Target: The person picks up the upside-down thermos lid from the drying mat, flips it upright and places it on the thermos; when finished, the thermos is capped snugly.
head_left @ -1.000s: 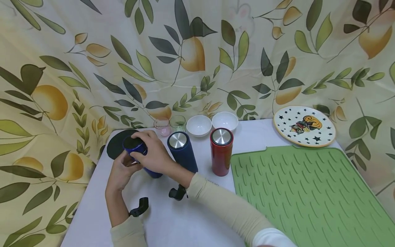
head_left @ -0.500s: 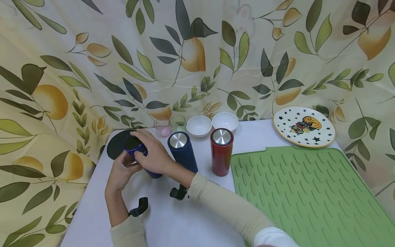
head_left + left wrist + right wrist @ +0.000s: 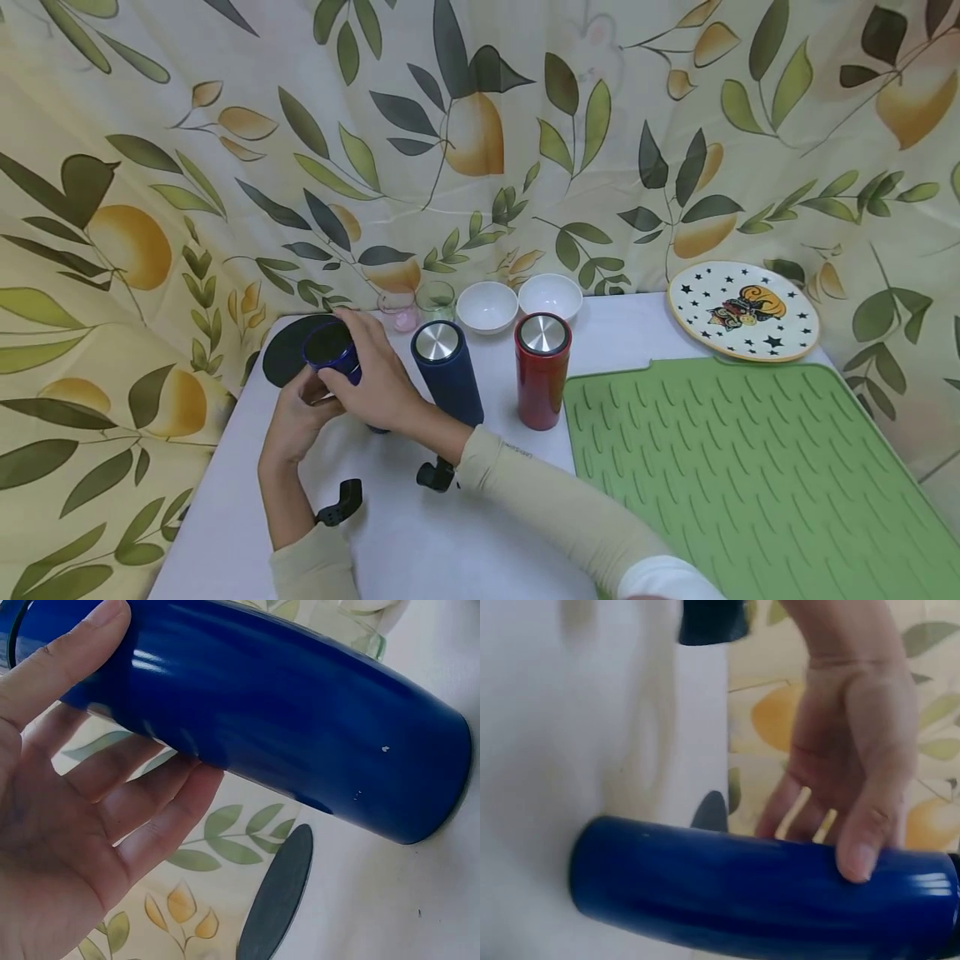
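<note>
A glossy blue flask [image 3: 300, 712] with a dark top [image 3: 328, 343] stands at the left of the table, tilted in the head view. My left hand [image 3: 294, 421] holds its upper body, thumb on one side and fingers on the other, as the left wrist view shows. Around the rim of the top curl the fingers and thumb of my right hand [image 3: 378, 373]. In the right wrist view the blue flask [image 3: 742, 889] has its base close to the white table; whether it touches cannot be told. Right beside my right hand is a navy flask [image 3: 450, 379] with a steel-topped lid.
A red flask [image 3: 543, 383] stands right of the navy one. Behind are two white bowls [image 3: 487, 308] and two small glasses [image 3: 435, 302]. A dark round mat [image 3: 281, 354] lies at back left. A green ridged mat [image 3: 735, 450] and a star-patterned plate [image 3: 690, 304] occupy the right.
My right hand has turned slightly at the flask's top, its fingers shifting across the rim. My left hand keeps its grip, and the whole head view has shifted a little.
</note>
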Tool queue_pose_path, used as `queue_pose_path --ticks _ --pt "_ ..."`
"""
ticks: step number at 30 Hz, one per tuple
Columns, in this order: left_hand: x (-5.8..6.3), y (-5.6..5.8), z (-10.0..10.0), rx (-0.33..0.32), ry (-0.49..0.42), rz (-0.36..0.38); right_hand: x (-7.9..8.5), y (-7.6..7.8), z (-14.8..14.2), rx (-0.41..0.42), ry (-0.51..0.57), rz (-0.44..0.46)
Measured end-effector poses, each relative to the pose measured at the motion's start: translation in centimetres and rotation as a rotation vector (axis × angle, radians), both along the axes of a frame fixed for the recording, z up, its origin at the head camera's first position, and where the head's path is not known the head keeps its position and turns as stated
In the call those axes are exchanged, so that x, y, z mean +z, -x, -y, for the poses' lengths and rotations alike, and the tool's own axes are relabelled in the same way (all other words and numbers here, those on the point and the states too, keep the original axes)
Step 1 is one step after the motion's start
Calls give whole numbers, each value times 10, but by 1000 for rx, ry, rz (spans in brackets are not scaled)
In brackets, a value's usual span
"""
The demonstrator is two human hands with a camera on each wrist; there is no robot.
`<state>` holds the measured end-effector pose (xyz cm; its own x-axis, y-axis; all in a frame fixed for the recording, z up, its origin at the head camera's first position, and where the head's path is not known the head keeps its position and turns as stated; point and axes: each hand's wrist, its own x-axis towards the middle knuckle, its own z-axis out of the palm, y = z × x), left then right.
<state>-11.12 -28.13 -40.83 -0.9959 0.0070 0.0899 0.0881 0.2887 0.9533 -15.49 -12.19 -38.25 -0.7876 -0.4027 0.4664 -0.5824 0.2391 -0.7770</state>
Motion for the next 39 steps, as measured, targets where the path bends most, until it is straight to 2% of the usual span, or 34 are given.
queue_pose_path --ticks 3,5,9,13,15,17,21,25,31,34,39 --pt "1 0 -1 12 13 -6 3 3 -5 87 25 12" --pt "2 0 -2 20 15 0 5 3 -7 100 22 22" --pt "-2 2 1 3 -12 9 2 2 -5 26 -3 -7" --pt "-12 5 6 -9 -32 10 -2 -3 1 -83 -65 -80" --pt "-17 7 9 -8 -31 10 -3 -4 2 -112 -85 -97" --pt "-20 8 10 -12 -23 1 -4 -5 2 -104 -86 -91" --pt "-22 9 10 -5 -7 -28 -2 -2 -3 -7 -42 -42" --pt "-19 8 10 -8 -18 -27 1 0 -5 41 -37 -36" --pt "-6 3 4 -11 -29 -7 1 -2 -1 -56 -95 -79" --pt "-1 0 0 -14 -21 -10 2 -4 -1 -78 -96 -74" --pt "2 0 -2 -13 -6 -10 6 0 -7 10 -66 -5"
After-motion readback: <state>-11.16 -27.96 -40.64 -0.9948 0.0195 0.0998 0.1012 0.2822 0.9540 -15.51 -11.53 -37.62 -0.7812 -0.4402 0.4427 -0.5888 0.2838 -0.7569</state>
